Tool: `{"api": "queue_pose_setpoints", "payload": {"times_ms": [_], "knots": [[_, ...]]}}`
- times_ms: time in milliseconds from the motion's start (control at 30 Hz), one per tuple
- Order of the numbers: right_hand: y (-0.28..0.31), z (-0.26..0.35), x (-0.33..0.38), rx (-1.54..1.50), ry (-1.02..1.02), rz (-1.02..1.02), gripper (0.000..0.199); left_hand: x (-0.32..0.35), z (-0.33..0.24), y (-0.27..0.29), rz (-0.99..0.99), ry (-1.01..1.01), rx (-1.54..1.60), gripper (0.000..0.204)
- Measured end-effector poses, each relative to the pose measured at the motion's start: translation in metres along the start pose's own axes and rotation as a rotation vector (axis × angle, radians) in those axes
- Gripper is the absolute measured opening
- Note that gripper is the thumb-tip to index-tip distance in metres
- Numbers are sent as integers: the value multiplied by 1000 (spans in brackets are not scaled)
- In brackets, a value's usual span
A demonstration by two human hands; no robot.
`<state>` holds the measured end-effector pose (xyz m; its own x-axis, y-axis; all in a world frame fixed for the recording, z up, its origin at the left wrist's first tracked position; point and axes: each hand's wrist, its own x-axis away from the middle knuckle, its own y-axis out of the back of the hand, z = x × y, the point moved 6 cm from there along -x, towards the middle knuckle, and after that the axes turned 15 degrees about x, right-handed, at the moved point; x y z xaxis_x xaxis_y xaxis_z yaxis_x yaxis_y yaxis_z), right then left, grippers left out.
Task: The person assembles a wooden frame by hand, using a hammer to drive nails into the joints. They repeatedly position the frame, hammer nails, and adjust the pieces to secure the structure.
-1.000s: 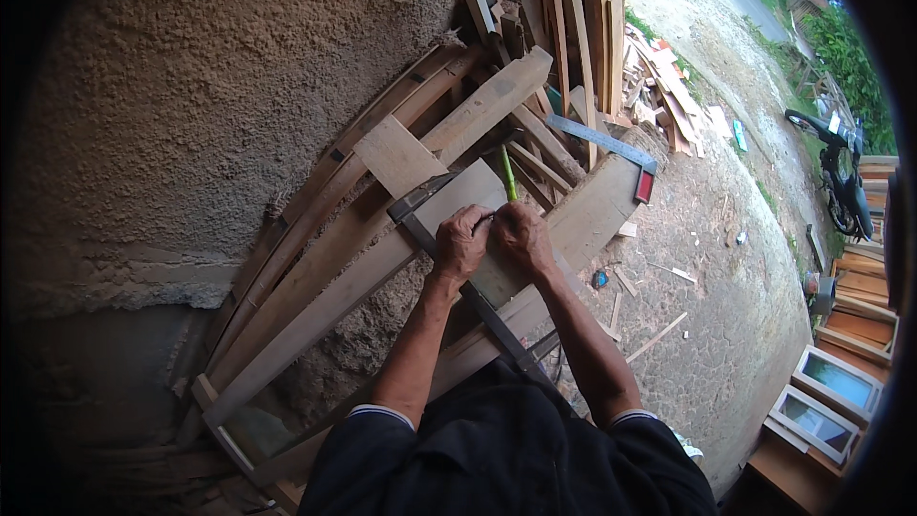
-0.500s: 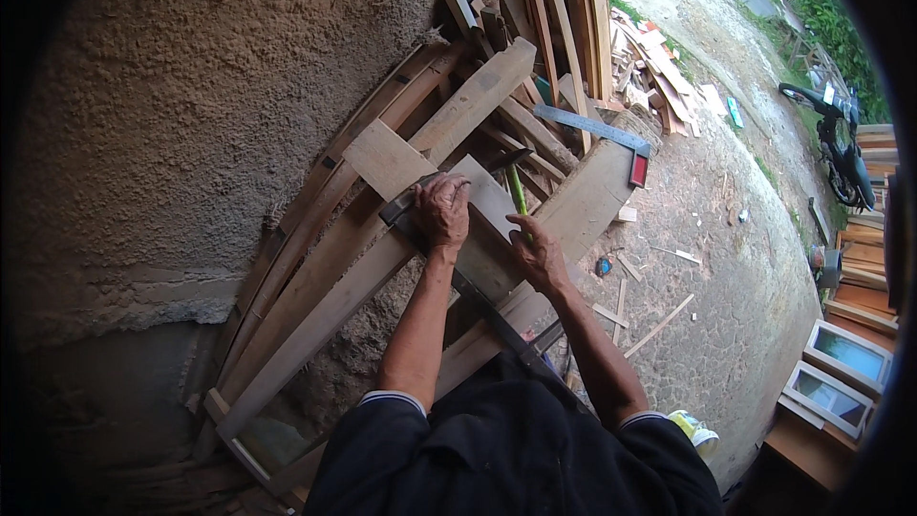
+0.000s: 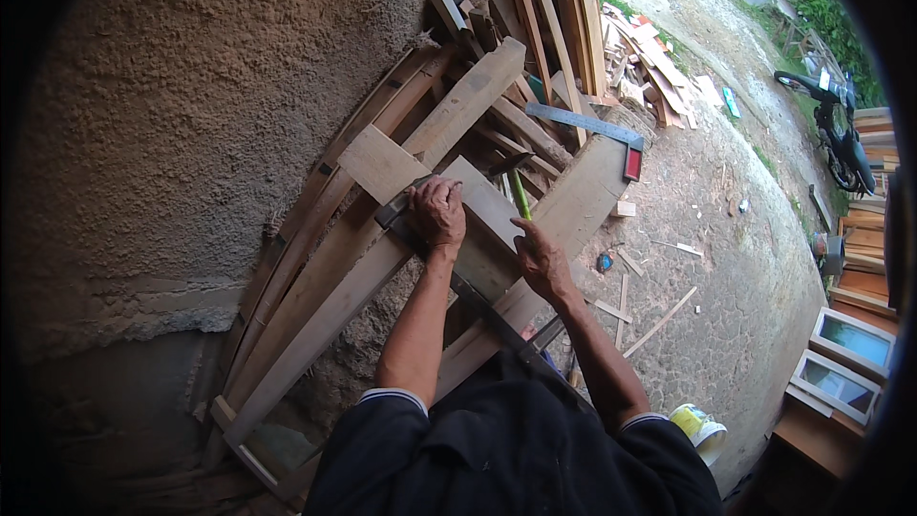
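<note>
While your left hand [image 3: 439,213] sits over the upper end of the dark clamp [image 3: 487,315], its fingers are curled down on the metal, so it's holding that; how tight, can't tell. The clamp bar runs from under this hand, down and right toward your shirt [image 3: 516,440], across the timber.

Your right hand [image 3: 543,258] is half open, index finger stretched forward, at the right edge of the pale board [image 3: 482,205]. The hammer [image 3: 519,193] is directly ahead of that hand: green handle slanting down to the fingertips, dark head at the far end, over the gap between the board and the thick plank [image 3: 597,186]. You may be touching the handle or gripping it, can't tell which. Hammer is ahead and right of your left hand, apart from it. The board lies between both hands.

The square [image 3: 585,122] lies across the thick plank's far end, red stock at its right corner, well ahead of your right hand. On the ground [image 3: 735,268]: tape measure [image 3: 604,263] just right of the plank, thin sticks [image 3: 659,323] near it, bucket [image 3: 707,435] beside your right sleeve. Motorbike [image 3: 836,124] stands at the ground's far right edge.
</note>
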<state>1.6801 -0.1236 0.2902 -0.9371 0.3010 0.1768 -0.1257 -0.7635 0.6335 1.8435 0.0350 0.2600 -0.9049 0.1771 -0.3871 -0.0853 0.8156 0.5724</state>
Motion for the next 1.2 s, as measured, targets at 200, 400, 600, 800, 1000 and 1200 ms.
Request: {"api": "queue_pose_setpoints", "payload": {"times_ms": [200,400,600,800,1000,1200], "knots": [[3,19,-6,292,233,-83,63,2,-6,2,4,-26,-6,8],[1,31,-7,437,245,65,66,3,-4,0,-14,-46,-13,6],[2,38,-9,592,219,141,72,5,1,-3,-33,-33,-41,8],[8,46,-8,588,268,78,71,4,-2,-2,-39,-76,-24,7],[13,54,-7,580,280,9,70,5,0,2,-97,-46,83,10],[7,51,-11,596,242,135,71,3,3,-3,-66,-45,23,11]]}}
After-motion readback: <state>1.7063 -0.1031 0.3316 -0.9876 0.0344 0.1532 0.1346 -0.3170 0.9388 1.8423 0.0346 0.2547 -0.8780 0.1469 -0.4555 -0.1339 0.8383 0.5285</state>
